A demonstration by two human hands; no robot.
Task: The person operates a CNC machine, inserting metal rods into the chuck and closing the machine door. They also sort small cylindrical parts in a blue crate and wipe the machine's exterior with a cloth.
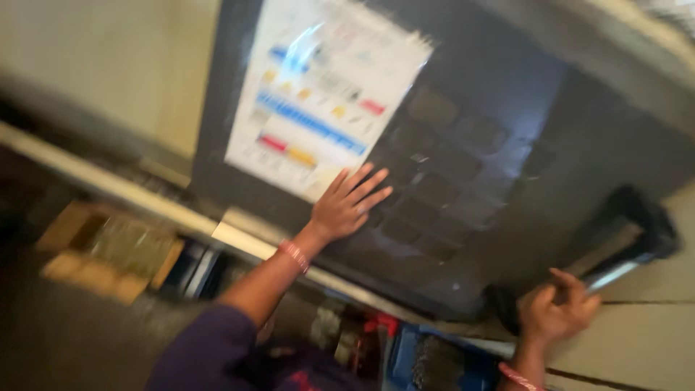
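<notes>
The picture is blurred by motion. My left hand [350, 204] lies flat with fingers spread on the dark front panel [463, 181] of a large grey cabinet-like machine, just below a white sheet [318, 94] with coloured blocks stuck to it. My right hand [556, 308] is curled at the panel's lower right corner, close to a black handle [637, 232]; whether it grips anything I cannot tell. Both wrists wear a pink band.
A pale metal rail [145, 195] runs along the machine's lower edge. Below it stand a cardboard box [108, 250], blue containers [427, 358] and red items [376, 326]. A beige wall [94, 58] is at upper left, pale tiles [637, 340] at lower right.
</notes>
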